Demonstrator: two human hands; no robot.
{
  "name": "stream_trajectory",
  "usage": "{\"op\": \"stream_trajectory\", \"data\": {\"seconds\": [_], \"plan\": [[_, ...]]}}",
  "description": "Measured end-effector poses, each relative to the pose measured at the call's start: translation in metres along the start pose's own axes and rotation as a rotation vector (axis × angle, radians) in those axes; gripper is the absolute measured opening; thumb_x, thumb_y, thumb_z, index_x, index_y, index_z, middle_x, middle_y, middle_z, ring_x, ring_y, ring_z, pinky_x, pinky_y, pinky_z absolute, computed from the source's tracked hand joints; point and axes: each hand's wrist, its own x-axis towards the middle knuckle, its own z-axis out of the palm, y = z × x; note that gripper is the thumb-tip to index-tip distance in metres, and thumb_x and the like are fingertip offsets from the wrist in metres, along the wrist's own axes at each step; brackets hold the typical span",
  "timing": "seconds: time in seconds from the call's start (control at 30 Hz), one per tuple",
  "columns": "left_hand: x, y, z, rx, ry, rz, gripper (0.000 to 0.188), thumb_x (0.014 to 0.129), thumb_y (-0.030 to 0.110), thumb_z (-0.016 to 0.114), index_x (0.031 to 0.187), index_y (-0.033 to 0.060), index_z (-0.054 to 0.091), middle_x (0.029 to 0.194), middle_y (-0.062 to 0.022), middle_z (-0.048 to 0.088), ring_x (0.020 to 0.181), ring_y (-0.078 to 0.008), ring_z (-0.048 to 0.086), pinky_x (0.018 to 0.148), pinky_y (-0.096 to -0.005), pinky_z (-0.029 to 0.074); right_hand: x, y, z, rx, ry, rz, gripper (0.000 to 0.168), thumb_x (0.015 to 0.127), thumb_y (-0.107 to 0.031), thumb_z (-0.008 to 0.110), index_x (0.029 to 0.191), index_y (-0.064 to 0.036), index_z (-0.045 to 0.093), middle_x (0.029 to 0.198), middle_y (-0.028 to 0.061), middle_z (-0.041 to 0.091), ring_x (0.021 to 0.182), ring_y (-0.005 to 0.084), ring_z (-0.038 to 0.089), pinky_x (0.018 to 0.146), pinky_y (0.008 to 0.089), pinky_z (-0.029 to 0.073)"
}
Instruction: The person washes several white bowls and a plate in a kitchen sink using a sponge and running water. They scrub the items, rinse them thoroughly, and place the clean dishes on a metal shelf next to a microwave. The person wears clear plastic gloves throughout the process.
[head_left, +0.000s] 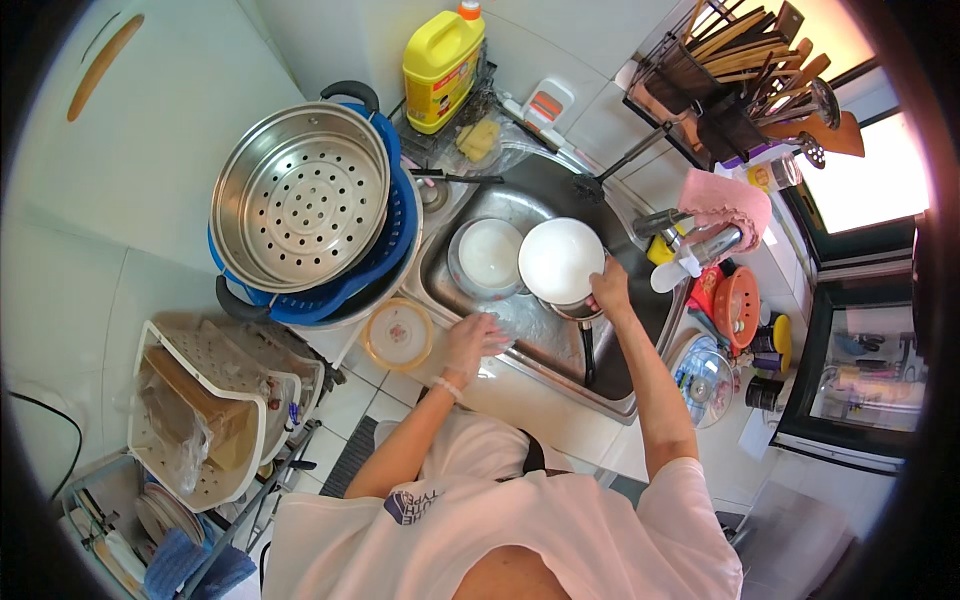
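My right hand (611, 289) grips the rim of a white bowl (561, 261) above the steel sink (517, 180), its hollow turned up towards me. Partly hidden beneath that bowl is a small pan, whose black handle (589, 356) points to the sink's front edge. Left of it in the basin, another white bowl (491, 253) sits in or on a wider, pale patterned vessel (463, 281). My left hand (472, 346) hovers over the front rim of the sink, fingers apart and a little blurred, with nothing visible in it.
A steel steamer (311, 199) rests on a blue colander (409, 225) to the left. Beside the sink lies a yellow-rimmed round container (397, 335). A yellow detergent jug (442, 71) stands behind. The faucet (712, 244), draped with a pink cloth (724, 199), juts in from the right.
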Motion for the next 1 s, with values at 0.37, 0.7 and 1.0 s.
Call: {"op": "stream_trajectory", "data": {"seconds": [0.37, 0.7, 1.0], "plan": [[0.001, -0.005, -0.005, 0.009, -0.056, 0.053, 0.04, 0.093, 0.034, 0.049, 0.11, -0.0017, 0.052, 0.098, -0.0145, 0.06, 0.084, -0.0241, 0.065, 0.064, -0.0301, 0.055, -0.012, -0.074, 0.009, -0.469, 0.294, -0.531, 0.059, 0.079, 0.001, 0.05, 0.135, -0.009, 0.035, 0.076, 0.0239, 0.061, 0.068, 0.0395, 0.06, 0.062, 0.0453, 0.047], [-0.002, -0.003, -0.001, 0.049, -0.054, 0.067, 0.043, 0.092, 0.034, 0.048, 0.112, -0.0039, 0.051, 0.102, -0.0156, 0.06, 0.085, -0.0246, 0.065, 0.065, -0.0307, 0.055, -0.043, -0.127, -0.008, -0.166, 0.597, -0.982, 0.059, 0.076, 0.012, 0.05, 0.131, -0.007, 0.044, 0.115, 0.0232, 0.057, 0.077, 0.0286, 0.064, 0.065, 0.0316, 0.049], [0.0, -0.008, -0.004, 0.04, -0.089, 0.077, 0.035, 0.092, 0.032, 0.05, 0.107, -0.0001, 0.053, 0.095, -0.0115, 0.06, 0.083, -0.0213, 0.065, 0.064, -0.0289, 0.053, -0.069, -0.169, -0.043, -0.066, 0.71, -1.084, 0.051, 0.077, 0.012, 0.052, 0.127, 0.0, 0.047, 0.119, 0.0222, 0.055, 0.103, 0.0316, 0.06, 0.083, 0.033, 0.049]]}}
